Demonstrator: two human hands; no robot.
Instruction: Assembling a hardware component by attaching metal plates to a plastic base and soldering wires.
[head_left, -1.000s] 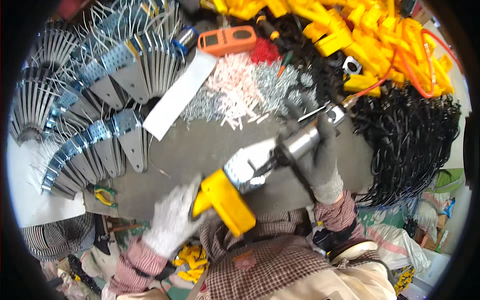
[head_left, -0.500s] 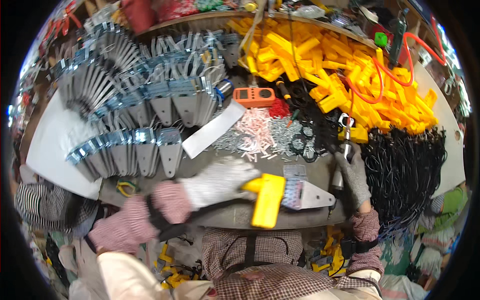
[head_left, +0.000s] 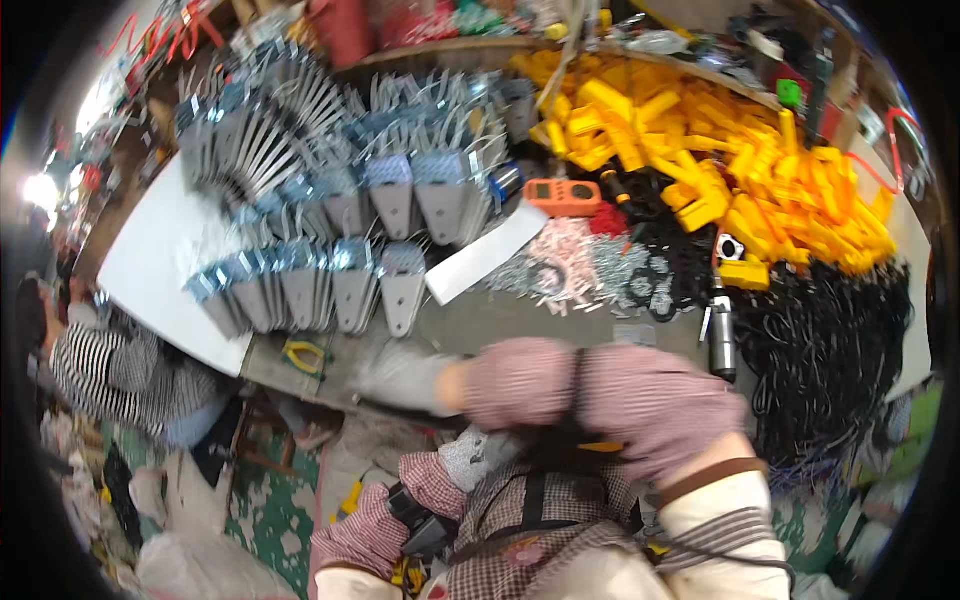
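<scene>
My right arm reaches across to the left, and my gloved right hand (head_left: 402, 378) is smeared by motion at the table's front edge. Closest to it are small yellow-handled pliers (head_left: 305, 358) and a grey metal bracket (head_left: 402, 290) at the end of a row. Lower down, in front of my body, is my gloved left hand (head_left: 474, 456). Its fingers are hidden behind my right forearm, so whatever they hold does not show. A sliver of a yellow piece (head_left: 600, 447) peeks out below that forearm. The silver power screwdriver (head_left: 722, 340) is upright at the right, untouched.
Rows of brackets (head_left: 345, 205) fill the left. Yellow plastic housings (head_left: 740, 190) are heaped at the back right, above black cords (head_left: 820, 360). An orange meter (head_left: 562, 197), a white strip (head_left: 487, 252), pink sleeves (head_left: 570, 255) and screws (head_left: 625, 270) lie mid-table. Someone in stripes (head_left: 130, 370) is at left.
My right hand has let go of the screwdriver and swung far left. My left hand has drawn back toward my body; the yellow housing with bracket it held is mostly out of sight. The view has shifted.
</scene>
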